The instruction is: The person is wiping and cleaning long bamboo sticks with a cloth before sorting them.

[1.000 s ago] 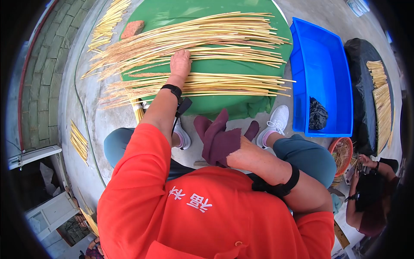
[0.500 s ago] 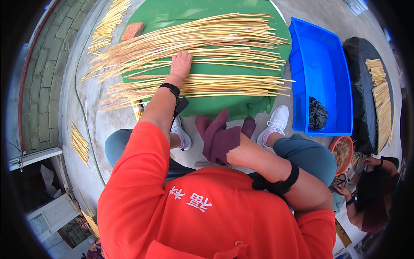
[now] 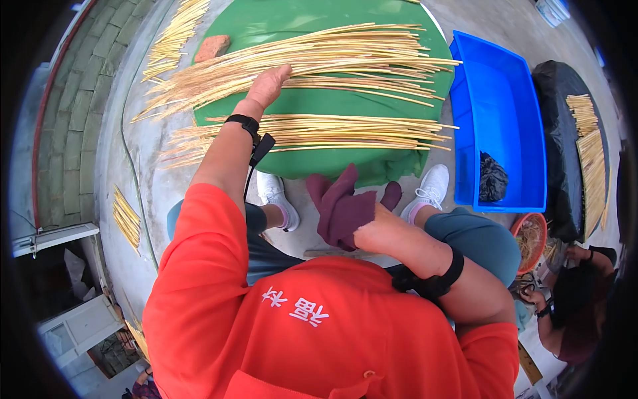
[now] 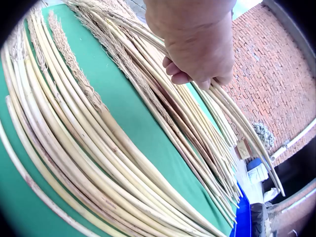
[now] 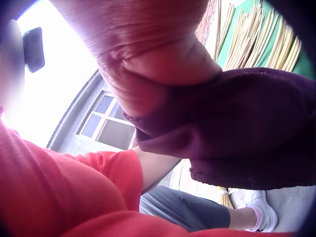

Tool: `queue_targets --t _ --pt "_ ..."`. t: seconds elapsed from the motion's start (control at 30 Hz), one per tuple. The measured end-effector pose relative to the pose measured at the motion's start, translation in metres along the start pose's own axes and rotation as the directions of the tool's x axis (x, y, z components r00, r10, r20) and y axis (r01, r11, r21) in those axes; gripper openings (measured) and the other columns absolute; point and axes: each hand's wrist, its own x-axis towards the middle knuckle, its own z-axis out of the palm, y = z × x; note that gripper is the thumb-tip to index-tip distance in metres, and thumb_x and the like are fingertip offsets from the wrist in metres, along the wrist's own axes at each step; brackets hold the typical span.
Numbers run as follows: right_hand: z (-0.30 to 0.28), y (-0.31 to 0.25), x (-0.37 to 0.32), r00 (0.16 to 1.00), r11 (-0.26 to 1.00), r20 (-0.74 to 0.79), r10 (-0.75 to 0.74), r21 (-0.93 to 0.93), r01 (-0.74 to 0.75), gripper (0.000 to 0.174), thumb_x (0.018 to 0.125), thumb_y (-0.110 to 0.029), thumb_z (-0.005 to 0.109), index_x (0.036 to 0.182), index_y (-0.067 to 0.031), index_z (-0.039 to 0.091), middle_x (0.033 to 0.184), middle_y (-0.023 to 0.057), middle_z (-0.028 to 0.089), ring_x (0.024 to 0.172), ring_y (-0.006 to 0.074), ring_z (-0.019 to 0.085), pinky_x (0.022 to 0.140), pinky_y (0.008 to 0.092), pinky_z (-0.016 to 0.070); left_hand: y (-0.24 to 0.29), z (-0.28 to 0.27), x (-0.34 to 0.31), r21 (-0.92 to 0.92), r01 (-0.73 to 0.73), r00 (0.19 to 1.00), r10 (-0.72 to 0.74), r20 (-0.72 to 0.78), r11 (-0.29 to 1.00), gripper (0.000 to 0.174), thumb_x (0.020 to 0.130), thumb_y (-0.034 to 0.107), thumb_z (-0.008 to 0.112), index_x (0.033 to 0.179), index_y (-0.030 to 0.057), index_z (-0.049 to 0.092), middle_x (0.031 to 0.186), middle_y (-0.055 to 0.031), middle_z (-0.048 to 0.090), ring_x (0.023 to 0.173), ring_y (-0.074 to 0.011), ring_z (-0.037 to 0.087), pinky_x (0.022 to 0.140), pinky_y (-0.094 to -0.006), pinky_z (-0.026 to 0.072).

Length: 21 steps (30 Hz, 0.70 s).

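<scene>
My left hand grips a few plume-tipped straw stalks, their cut ends raised above the others in the left wrist view. Beneath it lies a wide spread of similar stalks, feathery heads to the left. A separate nearer bundle lies along the front of the green-covered table. Low in front of my body, maroon fabric covers my right hand from the wrist on. In the right wrist view this fabric hides all the fingers, so I cannot tell how they lie.
A red brick sits at the table's back left. To the right stands a blue bin with a black plastic bag inside. Farther right are an orange basket and another person. More straw lies on the floor at left.
My left hand has come up from the stalks and shifted slightly left; some stalks now extend farther right over the table's edge. My right hand stays nearly in place.
</scene>
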Motion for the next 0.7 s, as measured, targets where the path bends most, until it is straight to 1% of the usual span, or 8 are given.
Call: queue_targets --t 0.1,0.2,0.23,0.3,0.4,0.53,0.6,0.7 --pt "0.004 0.003 0.004 0.983 0.947 -0.104 -0.15 -0.299 0.113 0.012 0.07 -0.012 0.054 0.078 -0.0033 0.058 0.075 0.008 0.059 0.064 0.0164 0.059 0.058 0.0276 0.0439 -0.009 -0.024 0.019 -0.089 0.08 0.993 -0.087 -0.079 0.993 0.012 0.082 0.007 0.047 0.093 0.0057 0.044 0.084 -0.0202 0.058 0.082 -0.0387 0.054 0.067 -0.0437 0.0437" --pt "0.002 0.006 0.003 0.994 0.98 0.092 -0.056 -0.187 0.072 0.01 0.066 -0.01 0.056 0.074 -0.0038 0.057 0.07 0.0092 0.054 0.062 0.0166 0.057 0.054 0.0283 0.0446 -0.014 -0.046 0.028 -0.099 0.077 0.98 -0.094 -0.178 0.992 0.012 0.083 0.008 0.048 0.094 0.0055 0.045 0.08 -0.0194 0.059 0.08 -0.0383 0.055 0.066 -0.0423 0.0442" --pt "0.017 0.019 0.004 0.961 0.771 -0.069 -0.267 -0.613 0.171 0.01 0.065 -0.009 0.057 0.073 -0.0036 0.057 0.07 0.01 0.053 0.062 0.0159 0.056 0.051 0.0288 0.0443 -0.013 -0.055 0.03 -0.153 0.086 0.97 -0.118 -0.212 0.984 0.013 0.083 0.009 0.048 0.095 0.0059 0.045 0.08 -0.0186 0.059 0.079 -0.0374 0.055 0.066 -0.0417 0.0442" --pt "0.033 0.031 0.008 0.854 0.393 -0.113 -0.509 -0.913 0.114 0.01 0.063 -0.009 0.058 0.072 -0.0034 0.057 0.07 0.0107 0.051 0.062 0.0152 0.056 0.048 0.0292 0.0441 -0.011 -0.072 0.035 -0.182 0.088 0.957 -0.134 -0.257 0.979 0.013 0.084 0.012 0.049 0.096 0.0067 0.046 0.081 -0.0157 0.059 0.078 -0.0341 0.056 0.066 -0.0401 0.044" --pt "0.035 0.03 0.013 0.976 0.533 0.052 -0.211 -0.831 0.16 0.012 0.071 -0.006 0.052 0.079 -0.0036 0.06 0.078 0.0128 0.061 0.075 0.0239 0.059 0.064 0.0319 0.0447 -0.002 -0.093 0.037 -0.12 0.062 0.932 -0.1 -0.347 0.991 0.013 0.084 0.013 0.049 0.095 0.007 0.047 0.081 -0.0142 0.059 0.078 -0.0325 0.056 0.066 -0.0394 0.0437" --pt "0.004 0.012 0.008 0.988 0.815 0.052 -0.147 -0.56 0.15 0.012 0.07 -0.008 0.053 0.078 -0.0029 0.06 0.073 0.0118 0.058 0.07 0.0209 0.059 0.062 0.0301 0.0448 0.018 -0.114 0.043 -0.084 -0.106 0.899 0.06 -0.433 0.991 0.013 0.084 0.014 0.05 0.095 0.008 0.047 0.078 -0.0119 0.058 0.076 -0.0315 0.055 0.065 -0.0391 0.0435" --pt "-0.001 0.01 0.011 0.989 0.864 0.055 -0.138 -0.482 0.148 0.012 0.069 -0.008 0.053 0.078 -0.0027 0.06 0.072 0.0116 0.058 0.068 0.0202 0.059 0.061 0.0297 0.0449 0.037 -0.13 0.046 -0.063 -0.112 0.892 0.073 -0.445 0.992 0.012 0.083 0.013 0.051 0.094 0.0085 0.048 0.078 -0.0115 0.057 0.076 -0.0304 0.055 0.064 -0.0387 0.0438" --pt "-0.006 0.003 0.011 0.941 0.46 0.139 -0.307 -0.845 0.274 0.013 0.069 -0.009 0.052 0.077 -0.0019 0.06 0.07 0.0118 0.056 0.068 0.0216 0.059 0.059 0.03 0.0454 0.062 -0.151 0.05 -0.098 -0.189 0.863 0.117 -0.491 0.977 0.014 0.081 0.012 0.053 0.094 0.0084 0.049 0.079 -0.0117 0.058 0.077 -0.0309 0.056 0.063 -0.0384 0.0443"
